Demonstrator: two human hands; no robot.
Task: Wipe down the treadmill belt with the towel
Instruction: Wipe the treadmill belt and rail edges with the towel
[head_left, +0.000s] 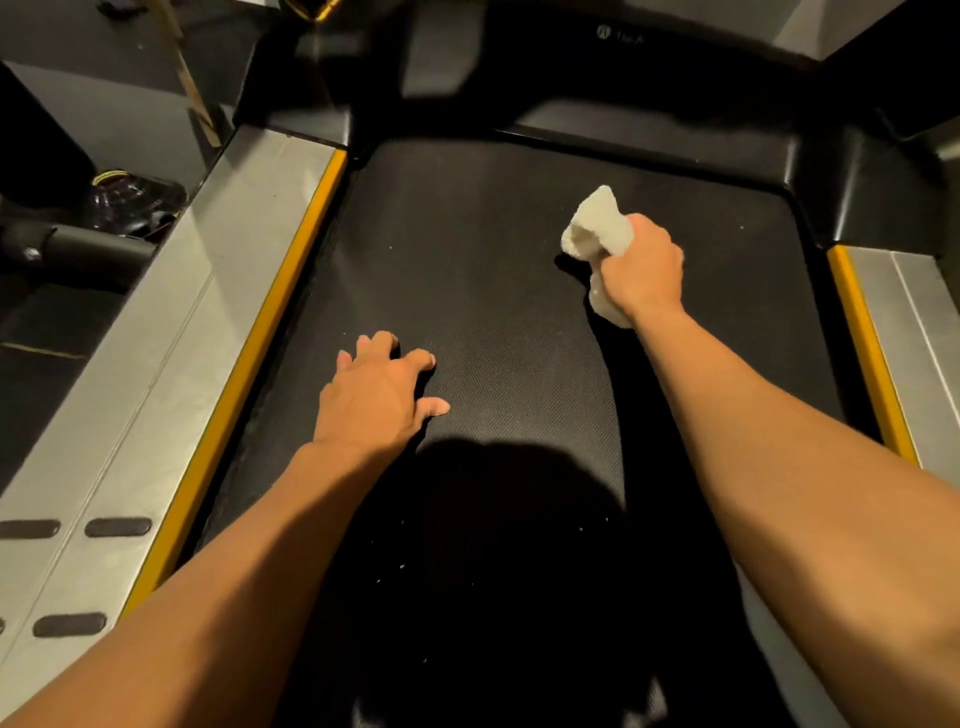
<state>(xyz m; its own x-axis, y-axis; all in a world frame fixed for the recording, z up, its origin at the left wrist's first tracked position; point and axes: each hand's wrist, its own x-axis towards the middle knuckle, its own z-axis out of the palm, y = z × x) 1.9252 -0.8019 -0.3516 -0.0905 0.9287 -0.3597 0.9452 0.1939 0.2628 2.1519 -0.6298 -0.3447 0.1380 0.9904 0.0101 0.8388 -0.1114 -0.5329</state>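
Observation:
The black textured treadmill belt (467, 249) runs up the middle of the head view. My right hand (641, 265) grips a bunched white towel (597, 228) against the belt at the far right, near the front hood. The towel sticks out above and below my fist. My left hand (376, 392) rests flat on the belt at centre left, fingers spread and holding nothing. A few pale specks lie on the belt closer to me.
Silver side rails (171, 338) with yellow inner strips (291, 270) flank the belt; the right rail (914, 322) is partly in view. The black motor hood (649, 124) closes the belt's far end. Dark gym gear (130, 202) lies on the floor at left.

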